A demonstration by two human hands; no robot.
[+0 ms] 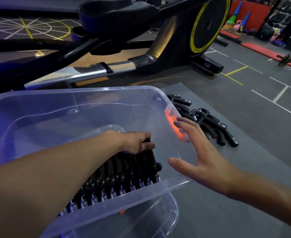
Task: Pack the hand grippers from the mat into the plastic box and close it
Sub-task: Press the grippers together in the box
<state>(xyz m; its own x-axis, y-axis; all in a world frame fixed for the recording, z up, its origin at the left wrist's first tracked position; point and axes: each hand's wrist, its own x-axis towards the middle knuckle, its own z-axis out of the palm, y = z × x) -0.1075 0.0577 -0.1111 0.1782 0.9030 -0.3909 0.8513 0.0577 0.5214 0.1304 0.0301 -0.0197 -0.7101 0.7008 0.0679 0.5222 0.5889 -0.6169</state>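
A gripper is held tight by the left hand and lined up in the box to save room, while the right hand is open, near the pile on the mat.

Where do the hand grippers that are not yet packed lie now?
In the head view the loose hand grippers lie piled on the grey mat, right of the plastic box, just beyond the right hand and the orange latch.

Logged packed grippers inside plastic box, beneath left hand; loose grippers on mat beyond right hand; exercise machine behind box.
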